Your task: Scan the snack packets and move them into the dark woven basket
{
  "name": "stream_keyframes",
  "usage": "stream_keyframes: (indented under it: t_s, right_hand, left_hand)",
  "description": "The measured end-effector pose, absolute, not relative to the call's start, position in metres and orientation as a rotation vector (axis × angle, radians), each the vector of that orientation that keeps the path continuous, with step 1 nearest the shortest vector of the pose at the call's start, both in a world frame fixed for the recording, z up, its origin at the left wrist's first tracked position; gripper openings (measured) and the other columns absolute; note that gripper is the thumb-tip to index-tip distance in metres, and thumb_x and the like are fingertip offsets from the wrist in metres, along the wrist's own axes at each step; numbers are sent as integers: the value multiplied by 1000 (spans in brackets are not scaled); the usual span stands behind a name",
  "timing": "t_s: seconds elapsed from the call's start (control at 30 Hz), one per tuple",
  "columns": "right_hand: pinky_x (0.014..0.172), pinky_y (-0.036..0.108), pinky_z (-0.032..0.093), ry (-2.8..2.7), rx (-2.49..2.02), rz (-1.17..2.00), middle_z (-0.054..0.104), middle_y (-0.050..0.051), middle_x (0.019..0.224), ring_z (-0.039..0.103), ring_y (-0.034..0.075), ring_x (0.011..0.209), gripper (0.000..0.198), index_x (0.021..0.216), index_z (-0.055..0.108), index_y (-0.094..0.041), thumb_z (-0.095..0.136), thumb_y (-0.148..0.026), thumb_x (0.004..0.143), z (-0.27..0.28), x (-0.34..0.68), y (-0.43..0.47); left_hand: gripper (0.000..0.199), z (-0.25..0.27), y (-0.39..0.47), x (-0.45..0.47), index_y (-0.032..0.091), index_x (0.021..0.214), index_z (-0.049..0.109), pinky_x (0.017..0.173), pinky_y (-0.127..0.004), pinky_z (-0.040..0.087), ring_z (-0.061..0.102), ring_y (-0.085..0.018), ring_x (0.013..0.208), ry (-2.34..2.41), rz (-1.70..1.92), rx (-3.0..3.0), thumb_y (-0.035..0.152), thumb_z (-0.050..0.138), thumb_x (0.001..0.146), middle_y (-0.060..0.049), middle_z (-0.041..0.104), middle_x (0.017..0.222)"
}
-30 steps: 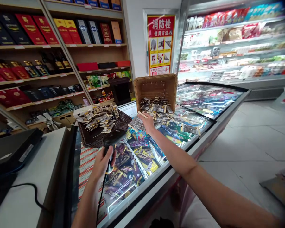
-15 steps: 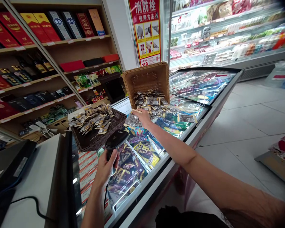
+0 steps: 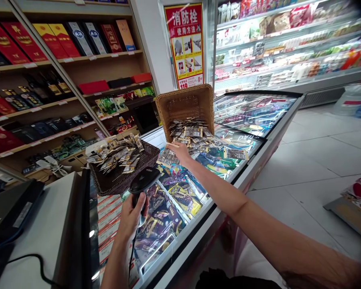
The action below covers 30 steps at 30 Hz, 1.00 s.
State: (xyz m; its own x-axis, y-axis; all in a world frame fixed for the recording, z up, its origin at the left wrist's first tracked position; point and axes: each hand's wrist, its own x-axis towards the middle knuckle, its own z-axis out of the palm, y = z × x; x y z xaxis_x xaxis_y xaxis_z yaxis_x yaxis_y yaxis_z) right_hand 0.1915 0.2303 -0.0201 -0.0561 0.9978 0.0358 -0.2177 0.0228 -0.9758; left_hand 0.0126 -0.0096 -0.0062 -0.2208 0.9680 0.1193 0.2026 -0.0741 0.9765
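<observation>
My left hand [image 3: 134,212] is closed around the handle of a black barcode scanner [image 3: 144,179], its head toward the packets. Reaching forward, my right hand [image 3: 179,151] has its fingers closed on a small snack packet [image 3: 168,156] at the near edge of a pile. More small packets [image 3: 194,132] spill from a tan wicker basket [image 3: 183,98] tipped on its side, onto the glass top of a chest freezer [image 3: 165,251]. A dark brown wicker basket [image 3: 108,186] on the left holds a heap of similar packets [image 3: 117,154]. One packet [image 3: 236,153] lies apart on the right.
At left, a counter [image 3: 52,224] carries a black device [image 3: 15,208] with a cable. Shelves of boxes and bottles [image 3: 108,56] stand behind it. A red fire-hydrant poster [image 3: 185,44] hangs at the back, beside a refrigerated display [image 3: 282,48]. Tiled floor [image 3: 313,156] lies to the right.
The whole view has shifted slightly, with the background lower in the picture. Both hands keep nearly the same places; the scanner appears slightly lower and further left.
</observation>
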Motion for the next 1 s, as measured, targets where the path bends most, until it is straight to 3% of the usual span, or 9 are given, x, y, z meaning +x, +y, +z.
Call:
stream_keyframes:
  t_s: [0.27, 0.5, 0.57, 0.67, 0.77, 0.87, 1.0]
  right_hand:
    - [54, 29, 28, -1341, -1041, 1060, 47, -4, 54, 38, 13, 52, 36, 82, 78, -22, 71, -57, 86, -15, 206, 234]
    - [57, 30, 33, -1393, -1264, 806, 60, 0, 58, 50, 17, 54, 31, 87, 82, -23, 72, -53, 92, -2, 240, 248]
    - [61, 31, 39, -1426, -1332, 771, 67, 3, 65, 59, 20, 61, 30, 88, 82, -24, 76, -53, 91, -1, 244, 251]
    - [74, 33, 48, -1548, -1469, 589, 80, 7, 89, 72, 27, 88, 24, 97, 83, -25, 80, -48, 90, -2, 244, 251]
    - [88, 36, 51, -1661, -1541, 439, 83, 8, 108, 73, 31, 110, 24, 112, 81, -27, 75, -44, 97, -4, 239, 244]
    - [93, 37, 51, -1699, -1553, 368, 82, 8, 118, 72, 30, 116, 26, 122, 78, -28, 65, -39, 103, -2, 230, 231]
    - [92, 35, 51, -1795, -1450, 323, 81, 6, 123, 73, 28, 115, 27, 121, 78, -27, 57, -36, 106, 9, 198, 210]
  left_hand:
    - [57, 2, -12, 16, 21, 75, 60, 43, -23, 40, 51, -11, 46, 1560, 1417, 1258, 75, 76, 83, -2, 65, 67]
    - [60, 1, -9, 8, 21, 79, 59, 43, -24, 42, 54, -11, 47, 1547, 1515, 1156, 77, 80, 78, -4, 71, 73]
    - [62, 1, -9, 7, 20, 78, 58, 43, -23, 42, 55, -10, 46, 1539, 1542, 1127, 78, 82, 76, -3, 71, 73]
    - [63, 3, -9, 9, 20, 80, 58, 43, -22, 42, 55, -9, 46, 1532, 1598, 1081, 78, 83, 73, -2, 70, 72]
    - [62, 9, -10, 12, 21, 84, 58, 41, -21, 40, 52, -9, 44, 1531, 1695, 1024, 76, 84, 73, 2, 67, 67]
    - [60, 18, -10, 10, 23, 88, 57, 39, -21, 37, 52, -10, 42, 1532, 1855, 890, 73, 86, 72, 6, 62, 61]
    - [62, 27, -12, -2, 23, 87, 55, 39, -22, 36, 59, -13, 46, 1565, 2106, 703, 76, 83, 70, 8, 58, 57]
